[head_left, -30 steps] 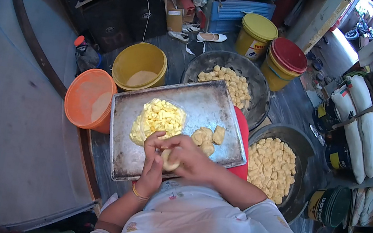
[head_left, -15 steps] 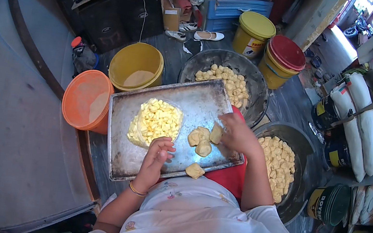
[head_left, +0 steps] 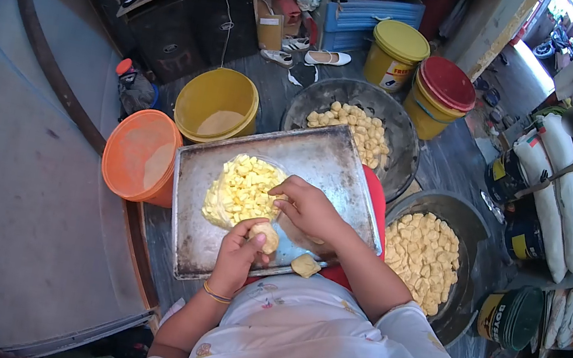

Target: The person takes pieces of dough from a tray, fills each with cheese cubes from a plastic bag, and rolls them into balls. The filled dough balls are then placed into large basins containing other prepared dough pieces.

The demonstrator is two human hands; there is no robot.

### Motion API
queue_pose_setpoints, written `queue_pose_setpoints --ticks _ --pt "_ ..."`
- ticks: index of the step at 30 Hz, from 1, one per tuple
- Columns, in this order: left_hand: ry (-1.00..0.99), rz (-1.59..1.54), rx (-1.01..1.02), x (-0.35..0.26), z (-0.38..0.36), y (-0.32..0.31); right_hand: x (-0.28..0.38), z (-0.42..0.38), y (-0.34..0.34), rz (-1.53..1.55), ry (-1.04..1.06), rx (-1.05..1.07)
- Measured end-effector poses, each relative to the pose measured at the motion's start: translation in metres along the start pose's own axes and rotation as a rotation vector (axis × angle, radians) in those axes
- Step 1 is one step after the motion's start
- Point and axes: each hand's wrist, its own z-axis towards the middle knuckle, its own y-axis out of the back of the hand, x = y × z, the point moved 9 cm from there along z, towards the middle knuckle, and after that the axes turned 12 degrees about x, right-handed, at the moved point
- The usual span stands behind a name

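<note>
My left hand (head_left: 235, 257) is closed around a round dough piece (head_left: 265, 237) above the near side of a worn metal tray (head_left: 192, 263). Small pale-yellow cubes (head_left: 243, 191) lie heaped in a clear plastic bag on the tray's left half. At the right edge of this heap is my right hand (head_left: 307, 211), its fingers curled in; whatever is between the fingertips is too small to make out. Another dough piece (head_left: 305, 265) lies at the tray's near edge, by my shirt. My right hand and forearm mostly hide the tray area beneath them.
Dough pieces fill much of a dark basin (head_left: 473, 242) at right, and more lie in another basin (head_left: 302, 99) behind the tray. An orange bucket (head_left: 116, 159) and a yellow bucket (head_left: 190, 100) holding powder stand at left. Lidded buckets (head_left: 397, 47) stand farther back.
My right hand has moved left from the dough pieces to the yellow cubes. A dough piece is now in my left hand, which was empty before. The view has shifted slightly.
</note>
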Motion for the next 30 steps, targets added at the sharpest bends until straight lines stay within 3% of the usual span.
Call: queue_pose_setpoints --ticks 3,7,9,10,12,13,16,20,22,26,30 --pt "-0.095 -0.122 -0.061 -0.010 -0.003 0.009 -0.013 0.007 -0.018 -0.165 0.005 -0.025" --pt "-0.143 -0.137 -0.098 -0.011 -0.006 0.016 -0.005 0.006 -0.014 -0.157 0.083 -0.064" --pt "-0.143 -0.134 -0.105 -0.009 -0.005 0.018 -0.009 0.001 0.001 0.154 -0.016 -0.115" --pt "-0.140 -0.128 -0.110 -0.009 -0.005 0.018 -0.004 -0.001 0.003 0.153 -0.017 -0.114" --pt "-0.133 -0.108 -0.130 -0.009 -0.002 0.018 0.005 -0.004 -0.009 0.552 0.070 0.020" --pt "-0.128 -0.086 -0.151 -0.010 -0.001 0.019 0.011 -0.008 -0.011 0.550 0.068 0.018" --pt "-0.137 -0.090 -0.139 -0.014 -0.002 0.016 0.055 -0.016 -0.011 0.189 0.371 -0.025" --pt "-0.156 -0.229 -0.062 -0.021 -0.006 0.015 0.061 -0.022 -0.013 -0.159 0.398 -0.098" --pt "-0.241 -0.268 0.055 -0.033 -0.009 0.010 0.077 -0.026 -0.011 -0.287 0.422 -0.012" --pt "-0.258 -0.250 0.121 -0.048 -0.013 -0.001 0.081 -0.028 -0.008 -0.338 0.370 0.021" --pt "-0.197 -0.040 0.100 -0.040 -0.015 0.002 0.072 -0.025 -0.015 -0.132 0.355 0.152"
